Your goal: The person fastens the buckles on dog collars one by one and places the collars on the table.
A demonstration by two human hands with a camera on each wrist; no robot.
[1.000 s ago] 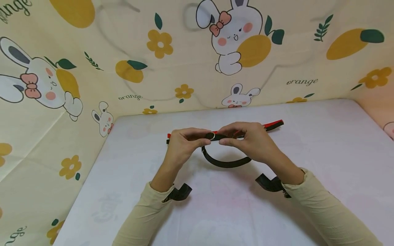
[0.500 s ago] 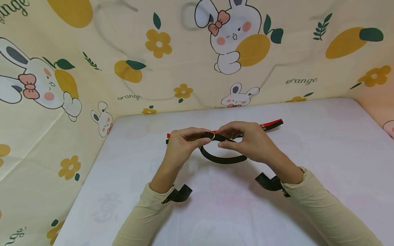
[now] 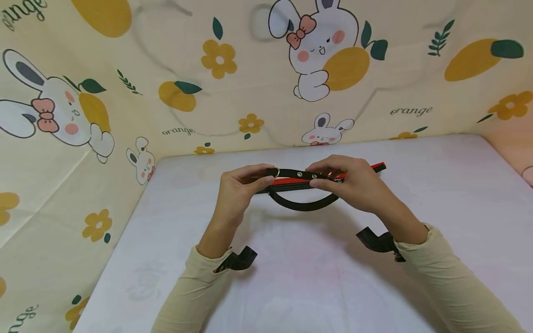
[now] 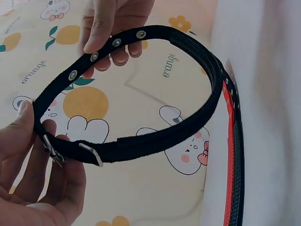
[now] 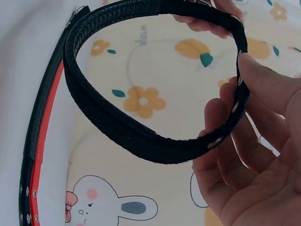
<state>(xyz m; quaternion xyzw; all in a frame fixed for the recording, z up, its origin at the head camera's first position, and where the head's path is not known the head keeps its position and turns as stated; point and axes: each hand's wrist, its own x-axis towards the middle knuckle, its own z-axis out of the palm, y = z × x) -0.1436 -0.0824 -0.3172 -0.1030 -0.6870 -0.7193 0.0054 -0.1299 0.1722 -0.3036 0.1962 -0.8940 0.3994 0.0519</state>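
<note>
A black collar (image 4: 157,141) is held up as a loop between both hands, above the table. My left hand (image 3: 235,189) pinches it by the metal buckle (image 4: 55,153), with a metal ring (image 4: 94,154) just beyond the fingers. On the eyelet stretch, my right hand (image 3: 351,182) grips the band between thumb and fingers; several metal eyelets show there. Beneath the loop's sides, in the right wrist view, the padded section (image 5: 113,115) curves away from the hands. The strap's tip is hidden from me.
Behind the held collar, a red strap (image 3: 291,181) and a black strap (image 4: 238,179) with eyelets lie side by side on the white-covered table (image 3: 300,277). A printed cloth wall (image 3: 233,101) rises along the table's back edge.
Both hands have lifted a little and moved apart, the left to the left and the right to the right. A longer eyelet stretch of the collar now shows between them.
</note>
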